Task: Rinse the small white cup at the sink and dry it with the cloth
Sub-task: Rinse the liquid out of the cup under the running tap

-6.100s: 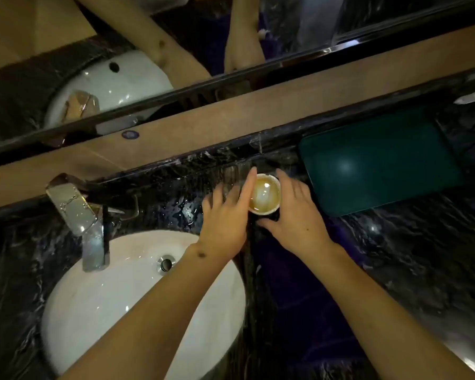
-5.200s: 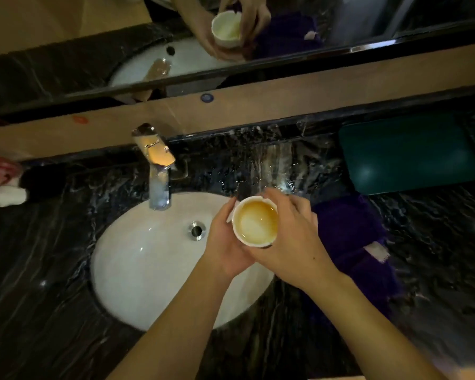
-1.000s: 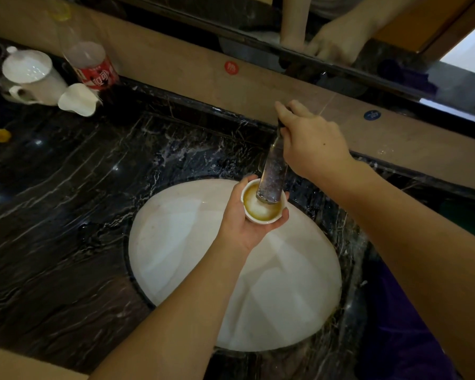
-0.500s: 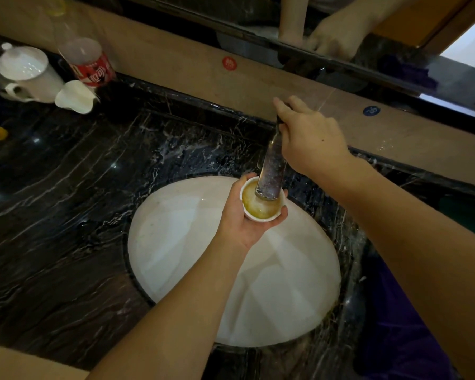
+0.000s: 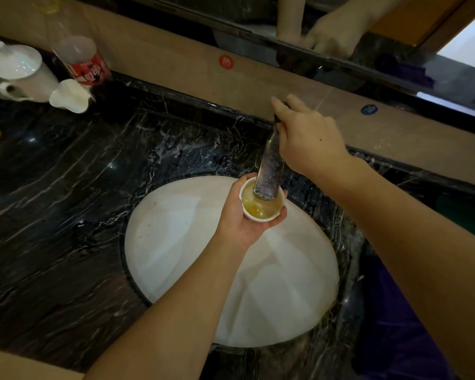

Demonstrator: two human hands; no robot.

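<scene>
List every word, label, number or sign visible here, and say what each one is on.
Red round sticker on the tan wall strip: one pale character, too blurred to read.
Blue round sticker on the same strip: pale marks, unreadable.
Red label on the clear plastic bottle: white lettering, blurred and upside down, not legible.
No other text shows.

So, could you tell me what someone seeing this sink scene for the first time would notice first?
The eye goes to the small white cup, part full of yellowish liquid, held by the left hand over the white basin under the faucet spout. The right hand sits on top of the faucet near the back wall. Next come the white teapot and red-labelled bottle at the far left of the dark marble counter.
</scene>
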